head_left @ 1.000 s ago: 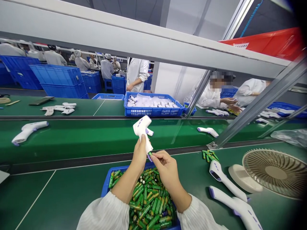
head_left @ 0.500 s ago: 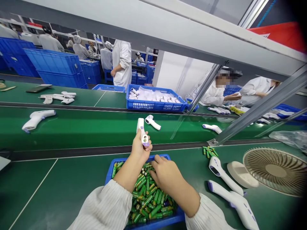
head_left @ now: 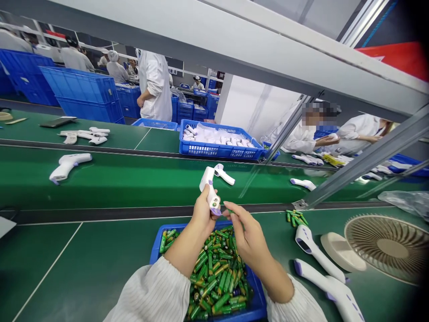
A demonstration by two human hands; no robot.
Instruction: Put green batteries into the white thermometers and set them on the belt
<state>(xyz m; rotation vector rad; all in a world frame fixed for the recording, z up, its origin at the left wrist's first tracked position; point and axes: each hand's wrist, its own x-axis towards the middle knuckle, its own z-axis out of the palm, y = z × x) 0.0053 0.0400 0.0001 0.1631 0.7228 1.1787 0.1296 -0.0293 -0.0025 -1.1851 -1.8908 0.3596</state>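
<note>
My left hand [head_left: 203, 214] is closed round the handle of a white and purple thermometer [head_left: 208, 181], whose open battery end with its purple flap faces me. Just right of that end, my right hand [head_left: 248, 230] pinches a green battery [head_left: 229, 211], mostly covered by the fingers. Below both hands is a blue bin [head_left: 154, 250] heaped with green and gold batteries [head_left: 217, 277]. Another white thermometer [head_left: 225, 174] lies on the green belt just behind the held one.
Two thermometers [head_left: 318, 252], a fan [head_left: 385, 246] and loose batteries [head_left: 296, 218] lie to the right. Beyond the belt [head_left: 150, 183] stands a blue crate [head_left: 217, 150] of thermometers. A metal post slants down at right. People in white coats work farther back.
My right hand has risen from the batteries to the thermometer's open end, with a battery in its fingers. The thermometer in my left hand has tilted. Thermometers on the belt have shifted right.
</note>
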